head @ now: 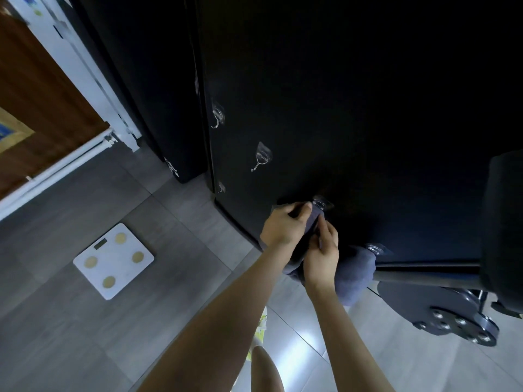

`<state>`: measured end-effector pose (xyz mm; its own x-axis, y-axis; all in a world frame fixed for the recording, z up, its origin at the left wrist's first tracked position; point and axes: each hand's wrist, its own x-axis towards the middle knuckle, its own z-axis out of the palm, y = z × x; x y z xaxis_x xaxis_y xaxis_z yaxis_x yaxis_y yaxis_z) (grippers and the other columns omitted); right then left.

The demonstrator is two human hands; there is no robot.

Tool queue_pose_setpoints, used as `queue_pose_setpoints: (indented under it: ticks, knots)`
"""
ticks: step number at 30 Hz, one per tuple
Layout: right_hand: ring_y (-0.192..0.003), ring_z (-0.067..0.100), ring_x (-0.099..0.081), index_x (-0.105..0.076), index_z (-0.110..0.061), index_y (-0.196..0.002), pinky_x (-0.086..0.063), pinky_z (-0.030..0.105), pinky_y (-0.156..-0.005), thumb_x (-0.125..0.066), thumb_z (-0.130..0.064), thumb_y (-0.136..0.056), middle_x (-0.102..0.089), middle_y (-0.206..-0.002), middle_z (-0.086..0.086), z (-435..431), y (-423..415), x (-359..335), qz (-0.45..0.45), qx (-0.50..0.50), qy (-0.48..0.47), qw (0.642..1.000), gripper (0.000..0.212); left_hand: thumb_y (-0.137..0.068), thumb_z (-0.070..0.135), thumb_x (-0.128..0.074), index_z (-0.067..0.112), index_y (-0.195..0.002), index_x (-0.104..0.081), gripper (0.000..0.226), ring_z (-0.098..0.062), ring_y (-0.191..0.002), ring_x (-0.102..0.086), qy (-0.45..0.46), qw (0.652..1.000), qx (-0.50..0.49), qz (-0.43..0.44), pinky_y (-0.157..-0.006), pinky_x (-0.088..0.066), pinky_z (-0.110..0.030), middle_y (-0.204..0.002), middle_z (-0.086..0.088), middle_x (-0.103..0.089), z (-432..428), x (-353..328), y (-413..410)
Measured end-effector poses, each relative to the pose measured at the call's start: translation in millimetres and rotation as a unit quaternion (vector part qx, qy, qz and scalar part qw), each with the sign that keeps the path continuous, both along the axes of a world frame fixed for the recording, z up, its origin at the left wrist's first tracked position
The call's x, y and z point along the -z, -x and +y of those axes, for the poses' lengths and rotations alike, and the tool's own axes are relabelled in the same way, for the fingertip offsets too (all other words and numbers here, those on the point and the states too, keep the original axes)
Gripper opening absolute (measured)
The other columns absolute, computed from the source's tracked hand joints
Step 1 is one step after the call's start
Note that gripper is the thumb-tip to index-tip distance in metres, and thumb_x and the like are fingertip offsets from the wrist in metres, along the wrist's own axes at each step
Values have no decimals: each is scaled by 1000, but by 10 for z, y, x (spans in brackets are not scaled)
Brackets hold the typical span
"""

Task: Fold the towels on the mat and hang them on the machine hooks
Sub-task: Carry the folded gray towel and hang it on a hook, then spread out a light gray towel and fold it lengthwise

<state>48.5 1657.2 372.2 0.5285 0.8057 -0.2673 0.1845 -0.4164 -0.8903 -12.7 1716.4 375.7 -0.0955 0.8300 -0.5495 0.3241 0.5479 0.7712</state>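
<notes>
Hands: two, left hand (284, 226) and right hand (322, 257), both closed on same towel at frame centre.
Towels: two, both dark grey; held towel (310, 222), hung towel (355, 274) lower right of it.
Clear hooks on black machine (353, 108): five visible. Bare: upper hook (217, 116), middle hook (261, 159), small edge hook (221, 188). At towels: hook (321, 204) by held towel, hook (375, 248) carrying hung towel.
White scale (113, 261) on floor, lower left: one, four round gold pads.

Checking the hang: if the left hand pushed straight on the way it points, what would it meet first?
Probably the clear hook on the black machine panel, just beyond the left hand gripping the dark towel; depth is unclear.
</notes>
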Motion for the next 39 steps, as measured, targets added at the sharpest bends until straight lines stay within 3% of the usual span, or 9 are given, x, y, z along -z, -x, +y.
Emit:
queue_pose_setpoints:
  ticks: [3, 6, 10, 16, 20, 25, 29, 35, 39]
  knots:
    - [-117, 7, -49, -54, -8, -127, -36, 23, -107, -35, 8, -93, -49, -126, -5, 65, -21, -23, 86, 41, 1, 996, 42, -80, 58, -56, 41, -91, -70, 25, -13, -91, -66, 44, 998, -1, -39, -83, -53, -31, -90, 11, -72, 12, 18, 1]
    - [-115, 8, -50, -53, -11, -124, -36, 20, -103, -36, 3, -96, -51, -125, -5, 130, -18, -35, 118, 49, 10, 992, 35, -70, 64, -51, 52, -60, -63, 20, -18, -85, -66, 80, 996, -7, -47, -87, -51, -38, -77, 11, -70, 44, 29, -12]
    - [-120, 13, -50, -51, -14, -123, -36, 31, -110, -39, -1, -97, -50, -132, 3, 191, -17, 37, 149, 67, 21, 986, 31, -59, 69, -46, 50, -48, -60, 26, -25, -87, -65, 112, 993, -9, -44, -92, -48, -43, -76, 4, -69, 101, 107, -36]
    - [-124, 13, -48, -53, -37, -123, -34, 39, -111, -43, -17, -98, -48, -134, -2, 68, -48, 225, 124, 39, 36, 991, 34, -90, 51, -48, 14, -103, -67, 44, -24, -98, -60, 142, 987, 20, -79, -79, -40, -26, -100, -7, -65, 190, 80, 103]
    - [-125, 13, -46, -41, -51, -129, -35, 42, -110, -38, -40, -91, -45, -138, -9, 26, 35, 190, 90, 4, 68, 994, 40, -94, 53, -38, 14, -125, -56, 53, -27, -116, -54, 138, 987, 64, -60, -91, -39, -30, -127, -11, -58, 125, 95, 175]
    - [-131, 15, -42, -29, -53, -137, -34, 41, -110, -40, -43, -92, -38, -147, -12, -47, 28, 43, 34, -58, 88, 994, 47, -96, 48, -36, 12, -128, -53, 50, -24, -117, -53, 121, 988, 79, -60, -84, -35, -24, -129, -8, -56, 72, 40, 210]
    - [-127, 18, -45, -33, -37, -142, -40, 36, -102, -43, -35, -96, -40, -145, -5, -127, -62, -173, -63, -77, 86, 991, 47, -96, 45, -42, 14, -124, -58, 45, -27, -119, -52, 72, 993, 52, -77, -95, -39, -30, -128, -10, -57, 1, -115, 367]
    - [-101, 20, -60, -51, -30, -124, -51, 37, -85, -52, -37, -92, -58, -122, 1, -346, -115, -483, -101, -117, 76, 985, 34, -96, 38, -46, 12, -97, -64, 32, -27, -100, -59, -101, 991, 77, 40, -80, -42, -30, -96, -7, -66, -363, -506, 713]
    - [-101, 23, -61, -54, -23, -122, -50, 41, -88, -58, -32, -89, -62, -115, 5, -496, -85, -621, -118, -189, 60, 973, 34, -95, 34, -49, 15, -113, -63, 29, -12, -100, -60, -150, 980, 99, 80, -80, -43, -21, -106, 2, -66, -783, -697, 982]
